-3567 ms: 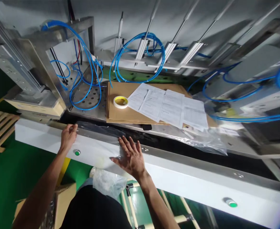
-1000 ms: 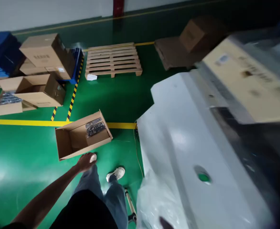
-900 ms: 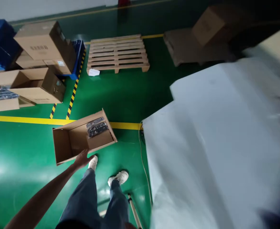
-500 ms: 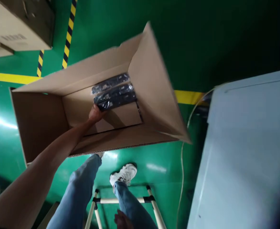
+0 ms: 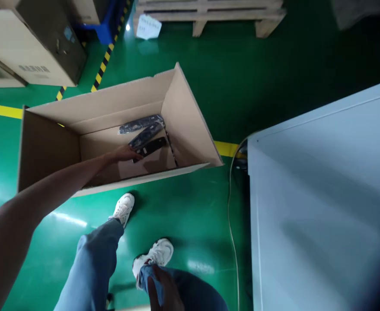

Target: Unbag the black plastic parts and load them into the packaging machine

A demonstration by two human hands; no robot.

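Note:
My left hand (image 5: 128, 153) reaches down into a long open cardboard box (image 5: 190, 116). Its fingers are closed round the near end of a black bar-shaped part (image 5: 153, 147). Touching or just beside the hand is the end of a dark part in clear plastic wrap (image 5: 147, 134), which lies at a slant. Another plastic-wrapped dark part (image 5: 139, 124) rests along the far wall on the box floor. My right hand (image 5: 167, 289) hangs low, in front of my jeans; it is dark and blurred, thumb and fingers apart, with nothing seen in it.
To the right stands a large pale cabinet or machine (image 5: 306, 194), with a cable (image 5: 229, 207) running along the floor beside it. Beyond the box are a wooden pallet (image 5: 209, 17) and a big carton (image 5: 40, 52). My shoes (image 5: 125, 205) are close to the box's near side.
The wrapped parts, side by side before, now lie fanned apart, and a black bar shows at my left hand. My view has shifted, bringing the pallet into sight. My feet have moved.

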